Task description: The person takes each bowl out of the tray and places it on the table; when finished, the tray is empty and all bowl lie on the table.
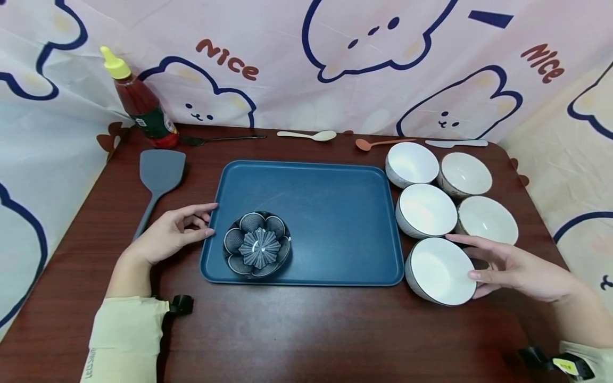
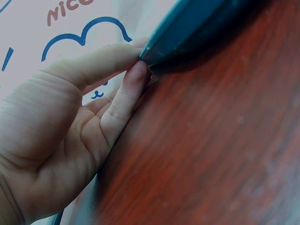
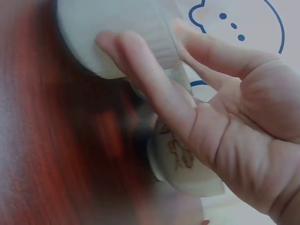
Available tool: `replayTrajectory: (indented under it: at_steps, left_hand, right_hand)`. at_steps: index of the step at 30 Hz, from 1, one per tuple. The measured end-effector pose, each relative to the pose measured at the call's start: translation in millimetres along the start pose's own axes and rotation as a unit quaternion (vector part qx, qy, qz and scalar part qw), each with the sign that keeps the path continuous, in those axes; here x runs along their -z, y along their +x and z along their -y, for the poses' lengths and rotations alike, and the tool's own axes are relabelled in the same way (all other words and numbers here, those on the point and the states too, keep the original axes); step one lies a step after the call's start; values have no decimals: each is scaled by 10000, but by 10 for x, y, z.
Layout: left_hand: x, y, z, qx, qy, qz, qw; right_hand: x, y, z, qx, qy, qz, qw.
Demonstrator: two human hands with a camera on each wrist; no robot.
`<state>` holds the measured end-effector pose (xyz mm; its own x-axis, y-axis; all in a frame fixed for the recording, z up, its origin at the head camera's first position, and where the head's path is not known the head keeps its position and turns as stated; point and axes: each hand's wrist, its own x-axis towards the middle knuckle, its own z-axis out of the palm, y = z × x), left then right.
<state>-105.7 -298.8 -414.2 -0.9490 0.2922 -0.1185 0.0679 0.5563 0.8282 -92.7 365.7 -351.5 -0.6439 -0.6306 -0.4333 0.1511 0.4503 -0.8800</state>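
A blue rectangular tray (image 1: 330,223) lies on the table, and a dark petal-patterned bowl (image 1: 258,247) sits near its front left corner. At the tray's left edge, my left hand (image 1: 174,231) pinches the rim; the left wrist view shows the thumb and a finger meeting at the tray's edge (image 2: 161,47). My right hand (image 1: 512,268) grips the nearest white bowl (image 1: 442,271) from its right side, thumb by the rim and fingers around the wall. In the right wrist view, fingers lie against the bowl's outside (image 3: 103,42). Whether this bowl is off the table I cannot tell.
Several more white bowls (image 1: 426,210) stand close together right of the tray. Along the back lie a dark fork-like utensil (image 1: 220,139), a cream spoon (image 1: 311,135), a brown spoon (image 1: 378,143) and a pale knife (image 1: 457,143). A grey spatula (image 1: 163,170) and a sauce bottle (image 1: 143,103) are at left.
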Motion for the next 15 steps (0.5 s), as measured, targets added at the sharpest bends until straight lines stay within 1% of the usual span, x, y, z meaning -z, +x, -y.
replayTrajectory:
  at_steps: [2, 4, 8, 11, 15]
  left_hand:
    - [0, -2, 3, -1, 0, -6, 10000]
    - [-1, -3, 5, -6, 4, -9, 10000]
    - [-1, 2, 3, -23, 0, -8, 10000]
    - [-1, 6, 0, -34, 5, -2, 10000]
    - [1, 4, 8, -47, 29, -7, 10000]
  right_hand:
    - [20, -21, 40, 73, -12, 72, 9999]
    - [34, -51, 91, 91, -99, 63, 9999]
    - [54, -139, 186, 186, -460, -109, 9987]
    - [94, -205, 244, 396, -546, -214, 9975]
    - [194, -236, 302, 748, -470, -265, 9957]
